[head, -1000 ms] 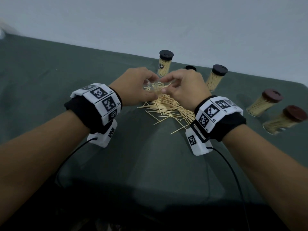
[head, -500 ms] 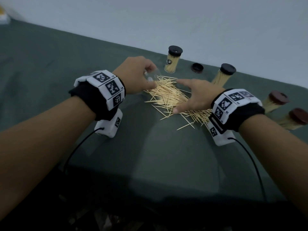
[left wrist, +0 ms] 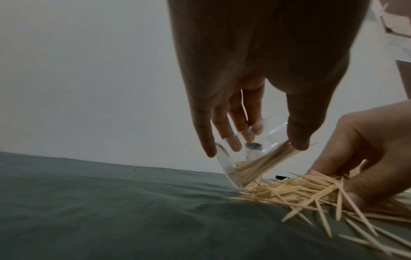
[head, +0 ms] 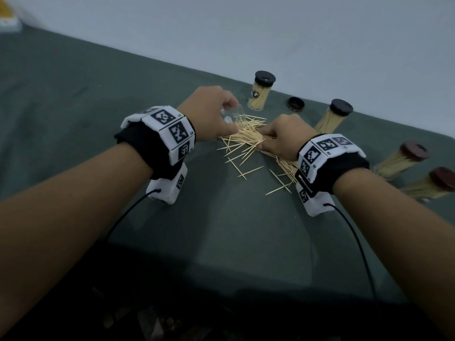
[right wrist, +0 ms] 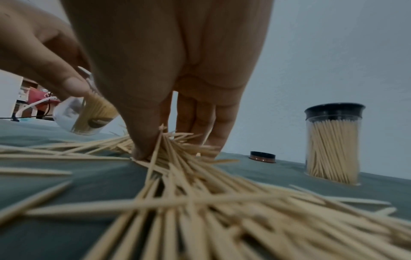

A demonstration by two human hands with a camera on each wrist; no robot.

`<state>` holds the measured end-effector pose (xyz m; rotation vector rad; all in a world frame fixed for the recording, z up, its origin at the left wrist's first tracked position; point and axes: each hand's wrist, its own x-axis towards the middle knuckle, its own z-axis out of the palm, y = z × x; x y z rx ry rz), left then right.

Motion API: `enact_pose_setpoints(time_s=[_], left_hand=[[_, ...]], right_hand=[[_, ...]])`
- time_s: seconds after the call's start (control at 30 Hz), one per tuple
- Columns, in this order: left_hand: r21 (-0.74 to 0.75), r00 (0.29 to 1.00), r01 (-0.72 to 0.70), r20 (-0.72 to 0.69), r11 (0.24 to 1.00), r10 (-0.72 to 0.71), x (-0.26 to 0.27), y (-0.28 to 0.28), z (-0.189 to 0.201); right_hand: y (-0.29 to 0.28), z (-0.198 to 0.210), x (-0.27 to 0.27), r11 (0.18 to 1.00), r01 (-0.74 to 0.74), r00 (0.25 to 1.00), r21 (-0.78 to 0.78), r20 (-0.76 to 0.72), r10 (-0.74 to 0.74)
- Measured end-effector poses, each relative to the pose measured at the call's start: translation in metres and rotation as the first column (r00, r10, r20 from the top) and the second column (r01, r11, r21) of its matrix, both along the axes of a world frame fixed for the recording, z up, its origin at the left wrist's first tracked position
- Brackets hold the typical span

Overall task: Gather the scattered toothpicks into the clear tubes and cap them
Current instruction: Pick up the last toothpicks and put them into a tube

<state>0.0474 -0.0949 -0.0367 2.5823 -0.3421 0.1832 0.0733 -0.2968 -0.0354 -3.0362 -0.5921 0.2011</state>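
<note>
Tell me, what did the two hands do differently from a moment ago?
The right hand left the clear tube, dropped onto the toothpick pile flat, and now pinches a bunch of toothpicks. The left hand has kept hold of the tube, tilted, some toothpicks inside. The capped tubes and the loose cap stayed put.

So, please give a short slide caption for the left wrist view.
Left hand tilts a clear tube; right hand pinches toothpicks.
</note>
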Motion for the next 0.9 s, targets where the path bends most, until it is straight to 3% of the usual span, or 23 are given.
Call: enact_pose_setpoints(time_s=[0.37,0.73,0.9], left_hand=[[0.010,1.000,0.015,-0.005,1.000,-0.015,-0.001,-0.003,0.001],[0.025,1.000,0.012,-0.003,1.000,-0.012,-0.002,-0.005,0.002],[0.041,1.000,0.021,-0.003,0.999,-0.021,-0.004,-0.007,0.001]], right_hand=[[-0.018,0.000,-0.004,0.976,0.139,0.990,0.166,-0.051,-0.132],[-0.044,0.006,-0.012,0.952,0.154,0.988,0.265,-0.041,-0.148],[-0.054,0.005,-0.014,0.904,0.173,0.985,0.392,-0.061,-0.162]])
